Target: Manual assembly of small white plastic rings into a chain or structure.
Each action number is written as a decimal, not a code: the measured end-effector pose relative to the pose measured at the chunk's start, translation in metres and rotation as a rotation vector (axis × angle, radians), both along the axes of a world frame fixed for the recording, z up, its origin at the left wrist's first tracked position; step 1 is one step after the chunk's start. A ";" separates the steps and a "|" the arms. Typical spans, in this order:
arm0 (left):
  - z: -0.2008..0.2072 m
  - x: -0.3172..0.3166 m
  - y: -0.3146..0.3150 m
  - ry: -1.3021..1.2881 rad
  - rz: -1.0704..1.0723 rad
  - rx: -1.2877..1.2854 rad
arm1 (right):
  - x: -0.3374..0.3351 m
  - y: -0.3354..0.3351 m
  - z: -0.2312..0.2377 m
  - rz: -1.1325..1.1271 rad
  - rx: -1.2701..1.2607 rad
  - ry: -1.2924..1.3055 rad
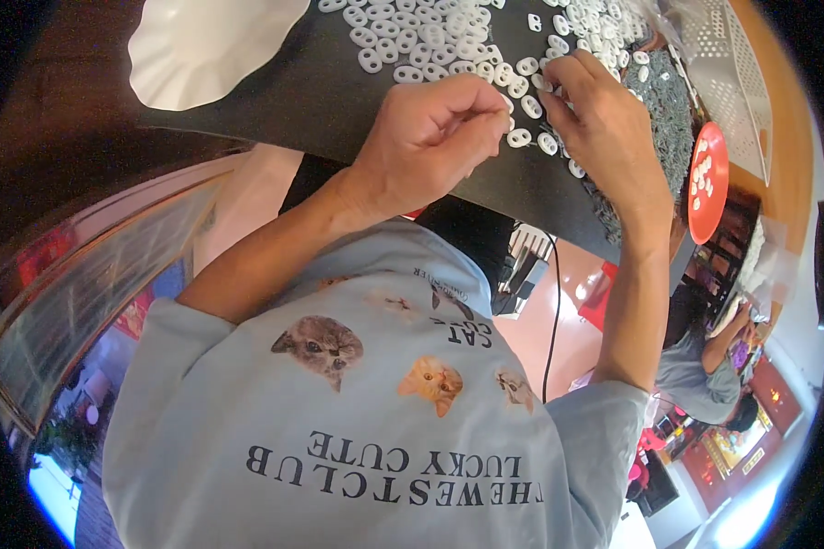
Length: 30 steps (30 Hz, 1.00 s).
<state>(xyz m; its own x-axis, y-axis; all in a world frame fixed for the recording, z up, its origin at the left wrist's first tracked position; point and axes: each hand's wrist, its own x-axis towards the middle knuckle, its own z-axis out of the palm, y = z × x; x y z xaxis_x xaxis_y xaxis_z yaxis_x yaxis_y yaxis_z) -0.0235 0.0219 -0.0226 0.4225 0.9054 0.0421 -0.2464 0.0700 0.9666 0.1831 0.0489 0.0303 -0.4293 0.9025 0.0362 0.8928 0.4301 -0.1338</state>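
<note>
Both hands are over a dark tabletop [330,114] strewn with small white oval pieces [412,41], each with two holes. My left hand [435,133] is closed, thumb against curled fingers; what it pinches is hidden, and white pieces lie right beside its fingertips. A short way to the right, my right hand [604,123] is closed in a pinch, with a white two-hole oval piece [541,82] at its thumb and fingertips. Several loose pieces [519,138] lie between the hands, near the table's front edge.
A white wavy-edged dish [178,59] stands at the back left. To the right are a tangled dark grey-green heap [664,128], a red plate [716,174] with white bits, and a white perforated basket [732,73]. Another person [705,375] works farther right.
</note>
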 end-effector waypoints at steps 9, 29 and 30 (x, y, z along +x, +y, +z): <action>-0.003 -0.001 -0.002 0.006 -0.045 0.023 | -0.006 0.010 -0.003 0.042 -0.005 0.035; 0.001 -0.002 -0.002 -0.004 -0.014 0.107 | -0.021 0.011 -0.002 0.005 -0.026 0.009; 0.001 -0.001 -0.002 -0.020 0.007 0.122 | -0.022 0.011 -0.003 0.005 -0.024 0.008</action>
